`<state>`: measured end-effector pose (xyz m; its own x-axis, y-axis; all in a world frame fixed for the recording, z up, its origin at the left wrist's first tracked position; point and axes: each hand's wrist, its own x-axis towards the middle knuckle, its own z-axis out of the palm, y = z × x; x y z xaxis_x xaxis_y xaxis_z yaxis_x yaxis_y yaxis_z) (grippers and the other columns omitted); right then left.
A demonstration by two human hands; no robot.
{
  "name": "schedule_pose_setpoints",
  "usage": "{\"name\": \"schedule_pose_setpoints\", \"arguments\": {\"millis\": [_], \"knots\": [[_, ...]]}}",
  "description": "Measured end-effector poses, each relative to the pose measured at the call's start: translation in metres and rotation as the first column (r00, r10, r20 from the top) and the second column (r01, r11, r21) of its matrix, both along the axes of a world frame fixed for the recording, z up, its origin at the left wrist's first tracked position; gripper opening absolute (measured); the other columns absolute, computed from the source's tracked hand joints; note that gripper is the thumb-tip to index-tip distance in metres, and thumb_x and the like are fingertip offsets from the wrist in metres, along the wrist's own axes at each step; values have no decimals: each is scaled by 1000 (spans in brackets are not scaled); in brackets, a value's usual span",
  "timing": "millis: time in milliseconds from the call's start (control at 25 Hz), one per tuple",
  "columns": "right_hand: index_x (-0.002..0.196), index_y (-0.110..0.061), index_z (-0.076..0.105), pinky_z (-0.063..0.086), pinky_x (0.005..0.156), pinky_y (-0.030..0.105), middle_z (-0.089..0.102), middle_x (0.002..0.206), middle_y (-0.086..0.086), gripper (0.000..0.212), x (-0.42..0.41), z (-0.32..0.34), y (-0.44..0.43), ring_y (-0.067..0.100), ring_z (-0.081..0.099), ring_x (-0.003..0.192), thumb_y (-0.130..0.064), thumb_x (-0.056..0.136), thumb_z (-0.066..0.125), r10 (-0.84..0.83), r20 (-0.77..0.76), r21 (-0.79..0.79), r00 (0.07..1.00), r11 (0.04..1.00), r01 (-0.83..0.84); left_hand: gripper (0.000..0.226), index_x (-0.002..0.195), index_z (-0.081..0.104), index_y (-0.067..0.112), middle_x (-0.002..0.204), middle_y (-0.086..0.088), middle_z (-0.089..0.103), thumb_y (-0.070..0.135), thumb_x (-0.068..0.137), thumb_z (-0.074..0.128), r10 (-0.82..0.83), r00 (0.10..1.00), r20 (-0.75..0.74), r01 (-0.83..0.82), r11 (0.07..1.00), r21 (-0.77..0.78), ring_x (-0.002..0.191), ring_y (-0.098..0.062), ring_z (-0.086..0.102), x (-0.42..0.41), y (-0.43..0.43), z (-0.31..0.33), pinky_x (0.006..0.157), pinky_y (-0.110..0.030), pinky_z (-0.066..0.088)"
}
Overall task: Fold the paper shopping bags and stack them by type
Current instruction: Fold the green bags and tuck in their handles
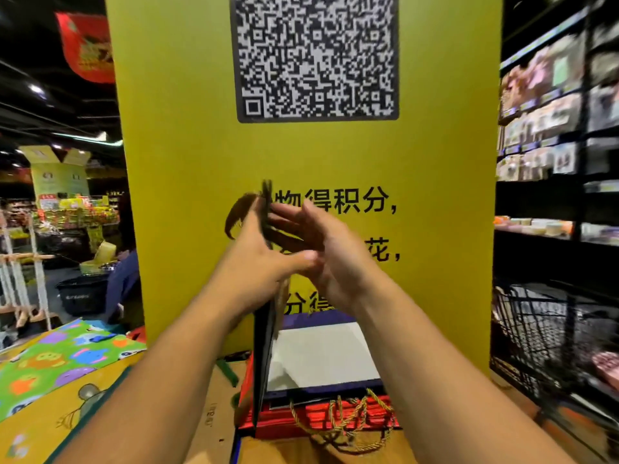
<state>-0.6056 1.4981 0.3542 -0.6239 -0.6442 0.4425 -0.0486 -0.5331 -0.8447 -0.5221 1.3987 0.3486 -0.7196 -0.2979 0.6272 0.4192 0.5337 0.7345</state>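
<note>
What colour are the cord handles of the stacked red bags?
The cord handles are gold; head view.

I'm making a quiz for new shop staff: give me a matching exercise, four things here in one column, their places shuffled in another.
Things:
1. dark flattened paper bag with brown ribbon handles
2. white-faced flat paper bag with dark blue border
3. green printed paper with colourful cartoon shapes
4. black wire basket
Places:
A. lying flat, far left
B. lying on the stack of red bags
C. far right, by the shelves
D. upright between left hand and right hand
Pairs: 1-D, 2-B, 3-A, 4-C
</note>
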Motion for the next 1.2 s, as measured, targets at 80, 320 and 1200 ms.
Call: {"name": "schedule_pose_setpoints", "arguments": {"millis": [80,320,1200], "knots": [[131,-13,62,49,98,36,68,128,6,41,1,5,8,18,64,117,-35,105,39,37,-63,17,997,999,-36,34,118,60,24,97,4,75,4,91,66,-5,994,-106,20,991,136,85,-12,71,13,-9,8,67,-27,56],[113,-22,68,53,74,29,73,95,-1,20,-30,2,37,9,66,83,-14,95,65,-394,-451,34,801,889,457,24,110,65,24,96,-1,76,6,98,54,-41,979,-201,121,905,408,77,-16,72,28,-45,12,58,-34,55],[112,-29,42,42,87,40,65,85,-5,13,-165,-135,33,19,60,82,-36,102,48,-201,-950,247,239,-14,969,71,144,43,36,160,3,29,75,85,47,506,693,514,-164,804,-571,146,-27,24,-147,-95,-179,116,-46,29]]}}
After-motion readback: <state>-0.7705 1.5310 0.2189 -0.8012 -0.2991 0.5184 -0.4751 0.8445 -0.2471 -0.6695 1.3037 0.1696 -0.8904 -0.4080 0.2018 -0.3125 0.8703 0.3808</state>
